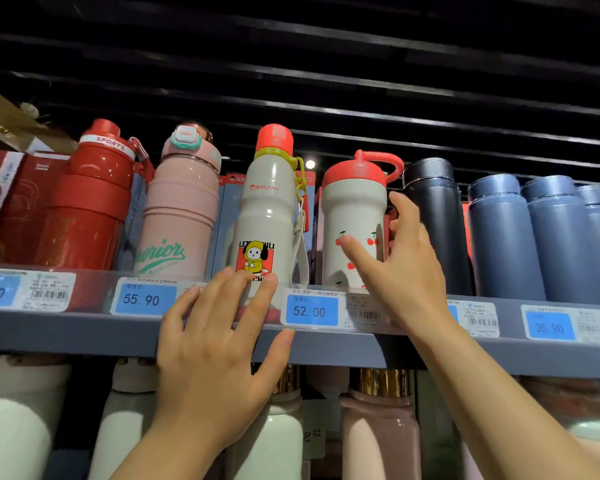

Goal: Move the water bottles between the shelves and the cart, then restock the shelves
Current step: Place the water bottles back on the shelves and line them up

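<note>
Head view: right hand [400, 268] grip spread, fingers apart round cherry-print bottle [352, 223], upright on shelf [84, 332]. Left hand [215, 344] grip spread, flat against shelf edge below cartoon bottle [269, 206].

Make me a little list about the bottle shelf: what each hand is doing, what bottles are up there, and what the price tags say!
left hand: left hand lies open on the shelf edge, fingers over the price strip below the cartoon bottle
right hand: right hand reaches up, fingers spread around the cherry bottle, not clearly gripping
other bottles, left to right: red sports bottle, pink bottle, black flask, blue flasks
readable prices: 55.90 tag, 52.00 tag, 35.90 tag
shelf below: pale bottles
</note>
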{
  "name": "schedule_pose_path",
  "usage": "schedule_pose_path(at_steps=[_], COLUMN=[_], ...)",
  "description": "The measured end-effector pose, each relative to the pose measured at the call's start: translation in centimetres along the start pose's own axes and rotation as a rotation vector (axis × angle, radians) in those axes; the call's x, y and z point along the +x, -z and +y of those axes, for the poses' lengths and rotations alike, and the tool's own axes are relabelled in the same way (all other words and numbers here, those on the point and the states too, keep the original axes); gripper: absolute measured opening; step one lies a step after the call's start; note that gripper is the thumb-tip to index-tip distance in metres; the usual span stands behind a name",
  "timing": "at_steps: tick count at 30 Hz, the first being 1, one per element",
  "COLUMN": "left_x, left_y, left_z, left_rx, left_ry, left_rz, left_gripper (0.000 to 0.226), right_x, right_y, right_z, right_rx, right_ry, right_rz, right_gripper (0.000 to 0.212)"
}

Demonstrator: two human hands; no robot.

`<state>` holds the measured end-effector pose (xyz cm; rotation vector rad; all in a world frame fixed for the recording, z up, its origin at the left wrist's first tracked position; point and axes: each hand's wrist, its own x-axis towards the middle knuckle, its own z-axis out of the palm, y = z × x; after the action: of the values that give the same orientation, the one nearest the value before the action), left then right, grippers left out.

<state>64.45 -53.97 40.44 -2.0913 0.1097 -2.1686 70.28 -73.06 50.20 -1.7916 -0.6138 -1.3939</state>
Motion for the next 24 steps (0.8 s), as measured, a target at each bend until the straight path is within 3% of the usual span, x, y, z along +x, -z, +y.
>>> schedule_pose_path(at_steps=[2,4,7,9,11,14,18,24], left_x=[0.0,0.0,0.4,1.5,2.7,3.2,2.8,2.7], left_y=[0.2,0.4,0.6,0.5,0.1,-1.3,-3.2,-3.6], left_z=[0.0,0.1,0.6,1.6,3.7,7.9,10.1,10.1], left_rx=[-0.010,-0.039,-0.075,-0.092,-0.131,-0.160,-0.067,0.062], left_ry=[-0.004,0.007,0.023,-0.017,-0.093,-0.225,-0.252,-0.260], left_rz=[-0.031,-0.034,-0.018,-0.017,-0.026,-0.086,-0.143,-0.071], left_gripper=[0.057,0.057,0.059,0.060,0.059,0.058,0.060,0.059], right_x=[-0.3,-0.7,-0.4,0.3,0.6,0.9,1.9,3.0], right_y=[0.9,2.2,4.5,5.9,6.8,7.4,7.6,7.3], right_z=[0.5,1.2,3.4,5.0,5.9,6.3,6.7,7.5], right_rx=[0.108,0.059,-0.017,-0.087,-0.169,-0.228,-0.129,-0.172], right_ry=[0.072,0.148,0.074,-0.071,-0.182,-0.197,-0.227,-0.239], right_rz=[0.103,0.186,0.234,0.162,-0.031,-0.241,-0.290,-0.362], right_gripper=[0.064,0.056,0.052,0.058,0.075,0.096,0.100,0.107])
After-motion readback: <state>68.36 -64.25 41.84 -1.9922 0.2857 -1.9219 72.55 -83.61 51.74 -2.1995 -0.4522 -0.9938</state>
